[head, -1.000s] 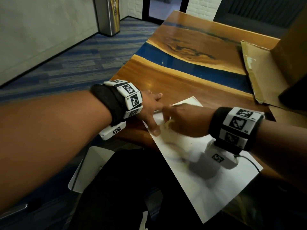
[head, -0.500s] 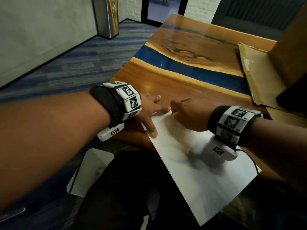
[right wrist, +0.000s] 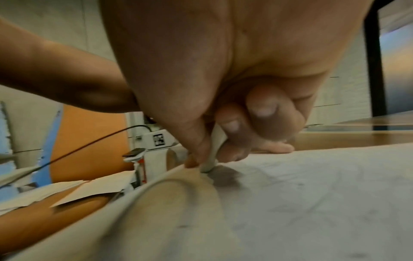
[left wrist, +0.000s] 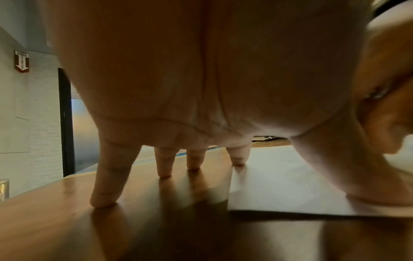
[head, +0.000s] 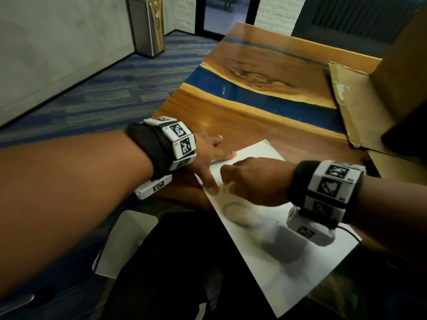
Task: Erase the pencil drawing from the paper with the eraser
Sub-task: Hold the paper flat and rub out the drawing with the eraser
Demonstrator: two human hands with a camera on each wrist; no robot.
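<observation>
A white sheet of paper (head: 288, 269) lies at the near edge of the wooden table (head: 265, 125). A faint curved pencil line (head: 233, 205) shows on it near the hands. My right hand (head: 251, 179) pinches a small pale eraser (right wrist: 213, 150) between thumb and fingers, its tip down on the paper (right wrist: 312, 194). My left hand (head: 212, 158) lies spread with straight fingers; its thumb and index finger press on the paper's left edge (left wrist: 279, 185), and the other fingertips (left wrist: 102, 201) stand on the wood.
Flattened cardboard (head: 360, 107) and a brown box (head: 402, 65) occupy the table's right side. A metal bin (head: 147, 24) stands on the carpet by the wall. A white chair part (head: 124, 245) is below the table's near edge.
My right hand with the eraser moved away over the paper, then back toward me, uncovering the sheet's far corner. The left hand has kept its place on the paper's edge.
</observation>
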